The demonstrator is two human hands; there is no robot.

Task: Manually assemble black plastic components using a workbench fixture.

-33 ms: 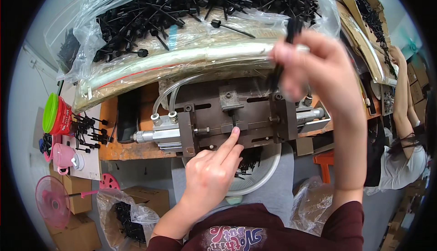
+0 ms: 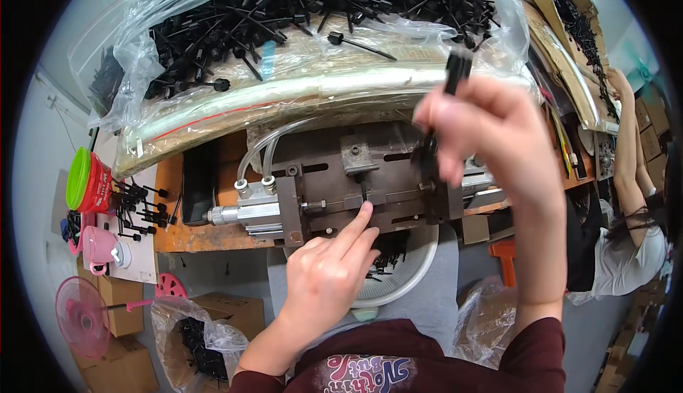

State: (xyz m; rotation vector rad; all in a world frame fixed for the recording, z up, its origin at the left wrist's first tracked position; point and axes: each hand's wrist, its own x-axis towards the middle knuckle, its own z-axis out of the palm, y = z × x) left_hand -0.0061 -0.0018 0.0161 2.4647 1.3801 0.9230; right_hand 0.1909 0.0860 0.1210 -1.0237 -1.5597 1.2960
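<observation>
While my left hand (image 2: 329, 272) kept its forefinger on the press fixture (image 2: 363, 186), my right hand (image 2: 498, 133) stayed pinched on a black pin (image 2: 455, 72), nothing seated yet.

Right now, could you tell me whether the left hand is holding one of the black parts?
No, the left hand holds nothing; its index finger points at the metal fixture, while the right hand holds the black part.
</observation>
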